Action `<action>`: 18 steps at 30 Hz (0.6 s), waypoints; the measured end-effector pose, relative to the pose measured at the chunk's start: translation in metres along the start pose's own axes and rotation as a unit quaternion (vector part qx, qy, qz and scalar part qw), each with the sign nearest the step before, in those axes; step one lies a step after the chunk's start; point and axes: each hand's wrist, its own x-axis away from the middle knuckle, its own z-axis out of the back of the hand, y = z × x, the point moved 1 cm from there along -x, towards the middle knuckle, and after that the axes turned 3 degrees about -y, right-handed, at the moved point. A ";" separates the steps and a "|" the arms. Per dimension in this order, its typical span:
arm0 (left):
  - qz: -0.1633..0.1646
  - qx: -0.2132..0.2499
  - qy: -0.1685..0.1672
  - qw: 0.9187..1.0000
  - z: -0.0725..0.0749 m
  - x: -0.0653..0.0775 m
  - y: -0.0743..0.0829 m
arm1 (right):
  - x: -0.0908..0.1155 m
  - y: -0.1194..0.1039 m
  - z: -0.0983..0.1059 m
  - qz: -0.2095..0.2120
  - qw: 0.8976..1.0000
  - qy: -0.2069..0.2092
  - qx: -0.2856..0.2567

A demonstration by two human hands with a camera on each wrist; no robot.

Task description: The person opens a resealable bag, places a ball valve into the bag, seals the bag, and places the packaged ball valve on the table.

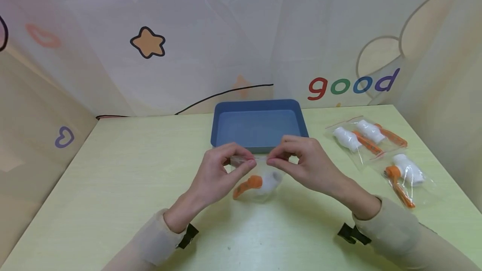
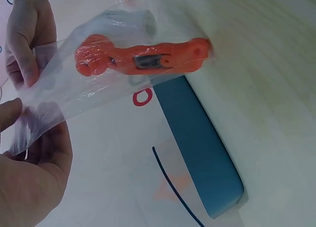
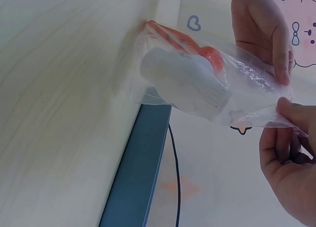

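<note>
Both hands hold the top edge of a clear zip bag (image 1: pixel 266 193) over the table in front of the tray. My left hand (image 1: pixel 214 175) pinches one side of its mouth between thumb and fingers. My right hand (image 1: pixel 306 164) pinches the other side, a short gap away. The bag hangs with its contents at the bottom. Inside lie an orange plastic part (image 2: pixel 182 54) with a rounded head and a long handle, and a white bottle-shaped piece (image 3: pixel 182 81) beside it. In the left wrist view, the orange handle carries a dark rectangular patch.
A blue tray (image 1: pixel 260 126) stands behind the hands, near the back of the pale table (image 1: pixel 150 154). To the right lie several clear bags with white bottles (image 1: pixel 408 168) and orange parts (image 1: pixel 401 187). A printed curtain (image 1: pixel 226 45) hangs behind the table.
</note>
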 end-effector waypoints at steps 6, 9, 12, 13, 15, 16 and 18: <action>-0.029 -0.023 0.001 0.999 -0.001 -0.002 -0.001 | 0.001 0.000 0.002 -0.012 0.999 -0.022 -0.023; -0.041 -0.036 0.008 0.998 -0.001 -0.002 0.001 | 0.001 0.000 0.002 -0.020 0.998 -0.035 -0.038; -0.046 -0.044 0.015 0.998 0.000 -0.002 0.002 | 0.001 0.001 0.004 -0.027 0.998 -0.041 -0.042; -0.046 -0.047 0.017 0.998 0.000 -0.001 0.002 | 0.001 0.001 0.005 -0.030 0.998 -0.041 -0.042; -0.042 -0.048 0.020 0.998 0.001 -0.001 0.002 | 0.001 0.001 0.006 -0.037 0.998 -0.041 -0.037; -0.041 -0.049 0.021 0.998 0.001 -0.001 0.002 | 0.001 0.001 0.006 -0.042 0.998 -0.041 -0.035; -0.036 -0.047 0.025 0.998 0.001 -0.001 0.001 | 0.001 0.001 0.006 -0.047 0.998 -0.042 -0.029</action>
